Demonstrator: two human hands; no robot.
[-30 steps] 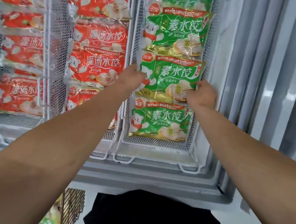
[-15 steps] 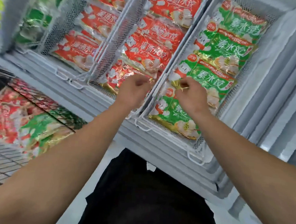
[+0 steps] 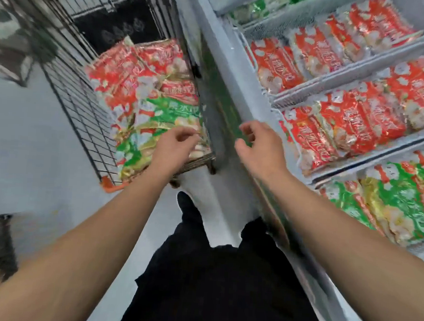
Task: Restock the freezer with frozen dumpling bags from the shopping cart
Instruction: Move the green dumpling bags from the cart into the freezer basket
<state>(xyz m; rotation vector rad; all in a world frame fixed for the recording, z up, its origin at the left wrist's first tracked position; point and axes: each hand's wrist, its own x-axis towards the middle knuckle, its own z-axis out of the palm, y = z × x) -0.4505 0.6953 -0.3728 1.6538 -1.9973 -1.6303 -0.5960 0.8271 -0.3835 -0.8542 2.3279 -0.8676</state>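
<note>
Head view: hands (image 3: 174,143) (image 3: 259,148) half-curled, seemingly empty.

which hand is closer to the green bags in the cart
Left. The left hand is over the green bags at the near end of the cart, about touching them. The right hand is empty, over the freezer edge.

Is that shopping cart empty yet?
No. The shopping cart still holds a pile of red bags and green bags.
</note>
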